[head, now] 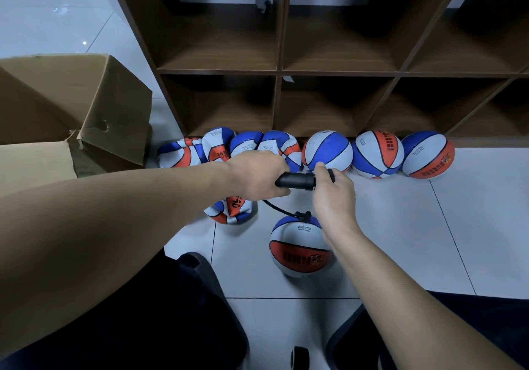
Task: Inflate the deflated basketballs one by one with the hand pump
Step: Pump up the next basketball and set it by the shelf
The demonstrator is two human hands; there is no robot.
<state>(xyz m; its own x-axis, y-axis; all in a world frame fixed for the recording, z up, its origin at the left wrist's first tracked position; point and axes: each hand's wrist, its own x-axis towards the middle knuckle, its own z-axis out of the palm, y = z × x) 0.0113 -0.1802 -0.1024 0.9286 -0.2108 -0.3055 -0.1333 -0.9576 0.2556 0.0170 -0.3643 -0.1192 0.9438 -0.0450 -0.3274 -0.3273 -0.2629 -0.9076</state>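
A black hand pump (296, 181) lies level above the floor between my hands. My left hand (257, 176) grips its barrel. My right hand (333, 190) grips the handle end, which is pushed in close to the barrel. A black hose (282, 210) curves down from the pump to the valve of a round red, white and blue basketball (299, 248) on the tiles in front of me. A crumpled flat ball (232, 210) lies just left of it, partly under my left wrist.
Along the foot of a dark wooden cubby shelf (279, 71) lie several flat balls (217, 147) at the left and three round ones (378, 153) at the right. An open cardboard box (86, 106) stands at the left. My knees frame the bottom of the view.
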